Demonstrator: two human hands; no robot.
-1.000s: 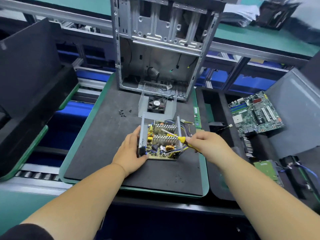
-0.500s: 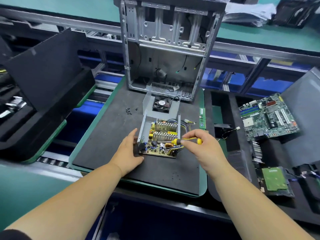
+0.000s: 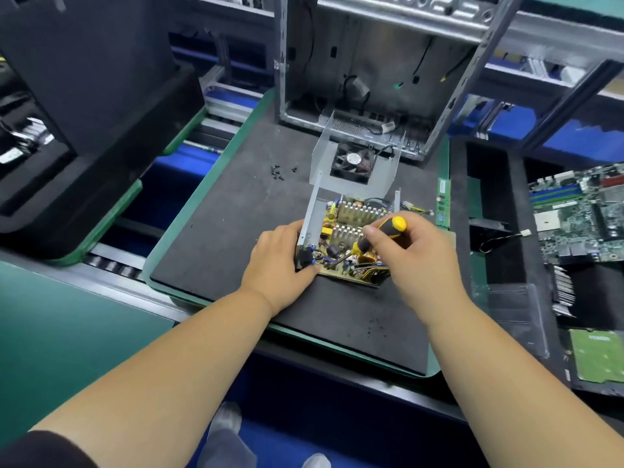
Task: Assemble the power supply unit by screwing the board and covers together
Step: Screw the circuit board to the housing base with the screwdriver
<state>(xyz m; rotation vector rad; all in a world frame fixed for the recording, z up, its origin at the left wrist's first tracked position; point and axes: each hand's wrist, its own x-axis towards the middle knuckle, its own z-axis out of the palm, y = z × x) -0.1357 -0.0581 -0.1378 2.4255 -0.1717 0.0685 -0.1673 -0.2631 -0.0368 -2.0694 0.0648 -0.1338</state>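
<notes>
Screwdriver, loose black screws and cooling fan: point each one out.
screwdriver [image 3: 395, 225], head view, on the yellow end of its handle.
loose black screws [image 3: 277, 172], head view, on the small cluster on the mat.
cooling fan [image 3: 353, 160], head view, on its hub.

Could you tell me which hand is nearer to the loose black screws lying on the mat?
Left. The left hand holds the power supply's left edge, below and slightly right of the screws. The right hand, gripping the screwdriver, sits farther right.
</notes>
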